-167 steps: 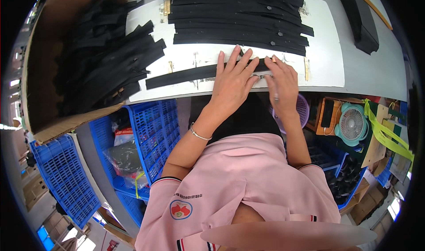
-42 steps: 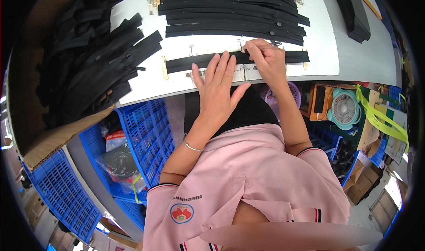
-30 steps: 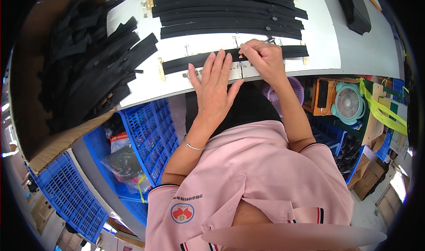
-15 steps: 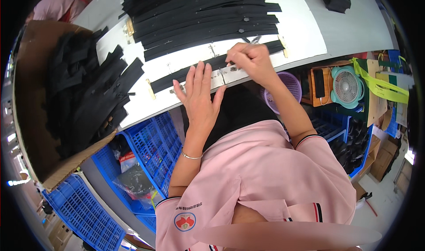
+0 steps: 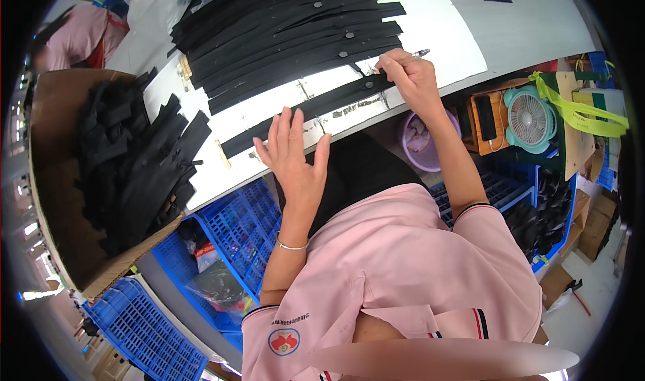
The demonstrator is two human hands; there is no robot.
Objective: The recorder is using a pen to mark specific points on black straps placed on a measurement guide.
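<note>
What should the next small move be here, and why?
Probably bring the pen down to the black strip near its right end, with the left hand pressing lightly: the right hand grips the pen close to that end, and the left hand's spread fingers lie over the strip farther left. The pen's tip is hard to make out.

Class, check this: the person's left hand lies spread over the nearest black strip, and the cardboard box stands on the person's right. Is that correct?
Not quite: the head view shows the cardboard box on the person's left. The left hand does lie spread over the nearest black strip.
</note>
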